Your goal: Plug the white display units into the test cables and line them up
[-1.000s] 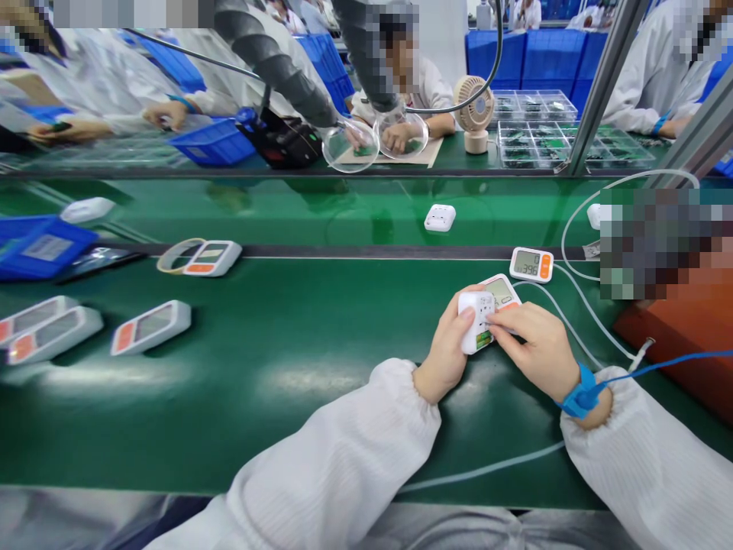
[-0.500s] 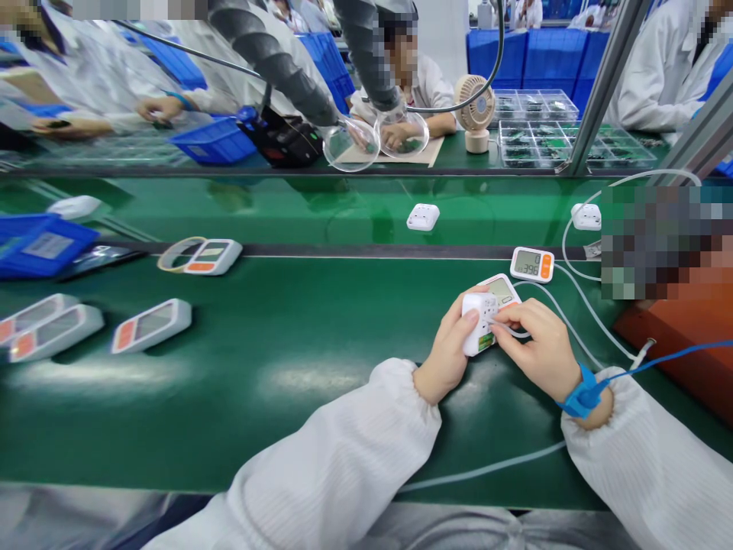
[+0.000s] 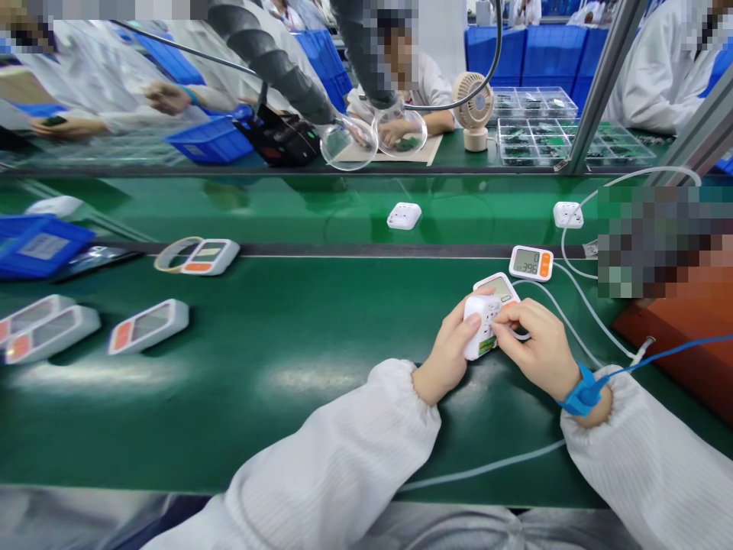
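My left hand (image 3: 450,347) is closed around a small white plastic device (image 3: 476,346), tilted with its back towards me; the back has dark holes and a green strip at its lower end. My right hand (image 3: 535,340) pinches at the back of this device, with a thin white cable (image 3: 521,335) running from the fingertips; the cable's tip is hidden. Just behind lies a white device with a screen and orange buttons (image 3: 497,286), partly covered by my left fingers. Farther back, a digital display unit (image 3: 531,263) reads 0 over 396. A blue wrist strap (image 3: 584,391) circles my right wrist.
Several white-and-orange devices (image 3: 150,327) lie on the green table at left, near a blue bin (image 3: 43,244). White units (image 3: 404,216) sit on the belt beyond. At right stands an orange-brown box (image 3: 681,328) with cables. Across the belt, people in white coats work near a fan (image 3: 474,107).
The white units on the far belt have shifted left. My hands stay almost in place at the device, the right fingertips slightly closer over its back. A person's hand at far left has risen.
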Action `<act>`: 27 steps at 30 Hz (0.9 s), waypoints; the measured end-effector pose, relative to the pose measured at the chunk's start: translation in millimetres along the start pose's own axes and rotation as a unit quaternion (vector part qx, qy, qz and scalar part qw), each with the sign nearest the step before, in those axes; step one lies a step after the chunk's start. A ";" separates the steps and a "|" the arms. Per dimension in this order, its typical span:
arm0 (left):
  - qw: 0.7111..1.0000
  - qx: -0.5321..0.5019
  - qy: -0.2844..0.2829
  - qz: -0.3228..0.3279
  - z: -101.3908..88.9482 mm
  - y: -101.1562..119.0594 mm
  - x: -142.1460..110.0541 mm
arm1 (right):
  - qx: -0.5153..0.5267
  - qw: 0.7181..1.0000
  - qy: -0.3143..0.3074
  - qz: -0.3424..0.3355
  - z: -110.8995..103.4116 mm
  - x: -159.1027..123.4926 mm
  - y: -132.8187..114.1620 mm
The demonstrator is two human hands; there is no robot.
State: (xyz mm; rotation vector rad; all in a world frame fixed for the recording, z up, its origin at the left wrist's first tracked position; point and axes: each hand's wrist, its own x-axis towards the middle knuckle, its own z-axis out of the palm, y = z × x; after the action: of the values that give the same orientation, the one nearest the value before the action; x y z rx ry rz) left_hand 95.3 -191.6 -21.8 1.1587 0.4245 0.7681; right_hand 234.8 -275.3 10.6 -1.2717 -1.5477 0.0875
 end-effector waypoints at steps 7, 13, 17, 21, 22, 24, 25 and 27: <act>1.000 -0.009 -0.005 -0.003 -1.6 -1.7 -0.1 | 0.021 1.000 -0.007 -0.010 -0.4 1.0 -1.1; 1.000 -0.001 -0.007 -0.013 -0.7 -0.5 0.3 | 0.019 1.000 -0.013 -0.009 -0.6 1.0 -2.1; 1.000 0.017 0.000 -0.015 -1.4 -0.8 1.0 | 0.007 1.000 -0.005 -0.009 0.8 0.4 -2.1; 0.999 0.029 0.005 -0.011 -1.8 -1.7 1.5 | 0.002 1.000 -0.001 -0.010 1.2 -0.3 -1.6; 0.999 0.032 0.006 -0.009 -1.6 -1.6 1.4 | 0.000 1.000 -0.001 -0.010 1.1 -0.3 -1.4; 0.999 0.036 0.008 -0.005 -0.8 -0.9 1.2 | -0.004 1.000 -0.003 -0.007 0.7 -0.2 -1.0; 0.999 0.039 0.009 -0.003 -0.2 -0.2 1.1 | -0.006 1.000 -0.005 -0.005 0.6 -0.2 -0.9; 0.999 0.049 0.010 0.003 0.8 1.1 0.7 | -0.009 1.000 -0.008 0.001 0.2 -0.1 -0.8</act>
State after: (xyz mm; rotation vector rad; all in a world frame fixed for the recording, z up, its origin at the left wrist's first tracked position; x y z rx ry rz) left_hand 96.0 -191.4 -20.4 1.2450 0.4800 0.7727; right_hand 234.1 -275.6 11.0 -1.2891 -1.5642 0.0849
